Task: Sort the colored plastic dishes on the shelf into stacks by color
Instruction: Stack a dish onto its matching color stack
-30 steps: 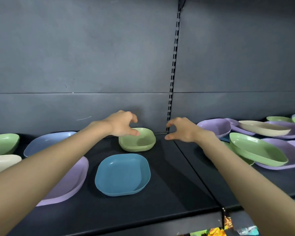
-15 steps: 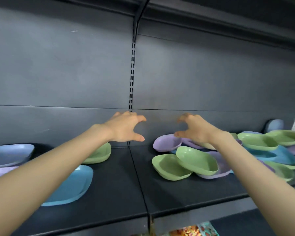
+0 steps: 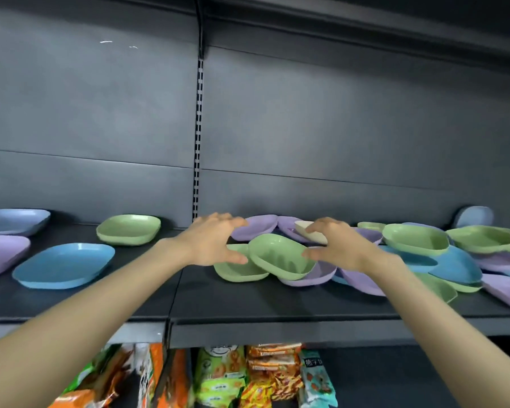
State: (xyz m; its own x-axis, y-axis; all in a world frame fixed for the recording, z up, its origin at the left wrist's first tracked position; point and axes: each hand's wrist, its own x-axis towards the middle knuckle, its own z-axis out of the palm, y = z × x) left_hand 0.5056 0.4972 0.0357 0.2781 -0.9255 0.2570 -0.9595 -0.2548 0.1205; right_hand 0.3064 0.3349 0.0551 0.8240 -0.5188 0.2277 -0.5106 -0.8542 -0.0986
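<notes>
A tilted green dish point(image 3: 280, 256) leans on a flat green dish point(image 3: 237, 269) and a purple dish point(image 3: 315, 275) at the shelf's middle. My left hand point(image 3: 215, 240) hovers at its left rim, fingers spread, thumb near the edge. My right hand point(image 3: 333, 245) is at its right rim, fingers apart, also holding nothing. Behind lie purple dishes point(image 3: 258, 226) and a cream dish point(image 3: 308, 231). On the left stand a lone green dish point(image 3: 128, 229), a blue plate point(image 3: 64, 266), a purple plate point(image 3: 0, 253) and a pale blue plate point(image 3: 12, 220).
A jumble of green point(image 3: 415, 240), blue point(image 3: 454, 265) and purple point(image 3: 507, 290) dishes fills the shelf's right side. The dark shelf point(image 3: 248, 304) has a front lip; snack packets point(image 3: 265, 375) sit on the shelf below. An upper shelf overhangs.
The view has swung right and both hands have come down from mid-air to either side of the tilted green dish.
</notes>
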